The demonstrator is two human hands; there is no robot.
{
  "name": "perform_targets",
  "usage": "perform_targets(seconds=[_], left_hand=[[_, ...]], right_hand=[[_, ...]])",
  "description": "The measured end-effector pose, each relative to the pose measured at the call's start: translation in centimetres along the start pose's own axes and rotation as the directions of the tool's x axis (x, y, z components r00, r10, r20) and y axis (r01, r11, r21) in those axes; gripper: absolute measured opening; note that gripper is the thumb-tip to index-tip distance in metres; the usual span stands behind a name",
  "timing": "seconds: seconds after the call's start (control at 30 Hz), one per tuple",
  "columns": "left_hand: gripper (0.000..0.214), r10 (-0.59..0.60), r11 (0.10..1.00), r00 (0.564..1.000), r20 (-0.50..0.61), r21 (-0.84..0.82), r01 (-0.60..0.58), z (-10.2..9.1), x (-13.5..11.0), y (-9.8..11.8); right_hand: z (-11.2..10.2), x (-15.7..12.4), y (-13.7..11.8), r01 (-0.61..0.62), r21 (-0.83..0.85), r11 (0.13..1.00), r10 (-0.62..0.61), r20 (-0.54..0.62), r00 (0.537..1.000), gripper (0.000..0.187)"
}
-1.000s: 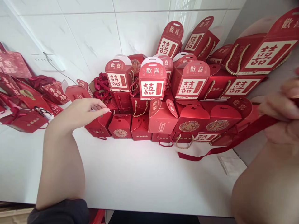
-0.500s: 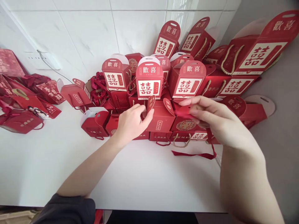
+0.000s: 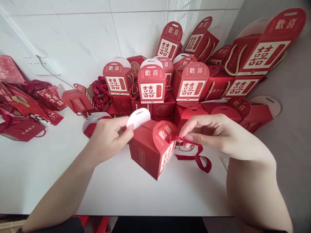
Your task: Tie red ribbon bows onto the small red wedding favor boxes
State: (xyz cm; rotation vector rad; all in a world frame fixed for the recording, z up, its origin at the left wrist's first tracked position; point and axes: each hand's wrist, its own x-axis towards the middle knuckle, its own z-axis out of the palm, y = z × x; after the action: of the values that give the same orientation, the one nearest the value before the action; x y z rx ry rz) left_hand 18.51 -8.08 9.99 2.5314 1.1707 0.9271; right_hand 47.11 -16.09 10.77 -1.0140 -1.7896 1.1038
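My left hand (image 3: pixel 109 137) pinches the white inner face of one top flap of a small red gift box (image 3: pixel 148 155), which hangs tilted just above the white table (image 3: pixel 136 191). My right hand (image 3: pixel 213 134) is closed on a red ribbon (image 3: pixel 198 158). The ribbon's end runs to the slot in the box's other round flap (image 3: pixel 165 134). The rest of the ribbon loops down onto the table under my right hand.
A stack of red gift boxes (image 3: pixel 191 81) with rope handles fills the back against the tiled wall. More red boxes and bags (image 3: pixel 24 110) lie at the left. A pile of red ribbons (image 3: pixel 99 94) sits behind the stack.
My left hand has lifted the small red box out of the stack and drawn it toward me. My right hand has brought the ribbon from the far right to the box's flap.
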Motion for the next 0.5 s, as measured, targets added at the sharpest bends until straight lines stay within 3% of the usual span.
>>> perform_targets(seconds=[0.07,0.17,0.27,0.37,0.5], left_hand=[[0.028,0.078,0.996,0.992,0.102,0.035,-0.082,1.6,-1.1,-0.5],[0.025,0.080,0.994,0.984,0.161,0.055,-0.090,4.8,-2.6,-1.7],[0.006,0.041,0.997,0.998,0.041,0.061,-0.043,7.2,-3.6,-2.6],[0.033,0.147,0.989,0.982,-0.115,0.036,-0.144,8.2,-3.7,-2.7],[0.016,0.298,0.954,0.951,-0.084,0.057,-0.294,8.4,-3.4,-2.0]], right_hand=[[0.2,0.2,0.1,-0.012,-0.013,1.000,0.012,0.012,1.000,0.011],[0.7,0.4,0.6,-0.058,0.001,0.998,0.058,-0.017,0.998,0.014],[1.3,0.1,1.9,-0.120,0.068,0.990,0.121,-0.016,0.993,0.017],[2.3,-0.6,4.1,-0.199,0.175,0.964,0.200,0.014,0.980,0.020],[4.2,-1.3,6.7,-0.240,0.314,0.919,0.260,-0.023,0.965,0.024]])
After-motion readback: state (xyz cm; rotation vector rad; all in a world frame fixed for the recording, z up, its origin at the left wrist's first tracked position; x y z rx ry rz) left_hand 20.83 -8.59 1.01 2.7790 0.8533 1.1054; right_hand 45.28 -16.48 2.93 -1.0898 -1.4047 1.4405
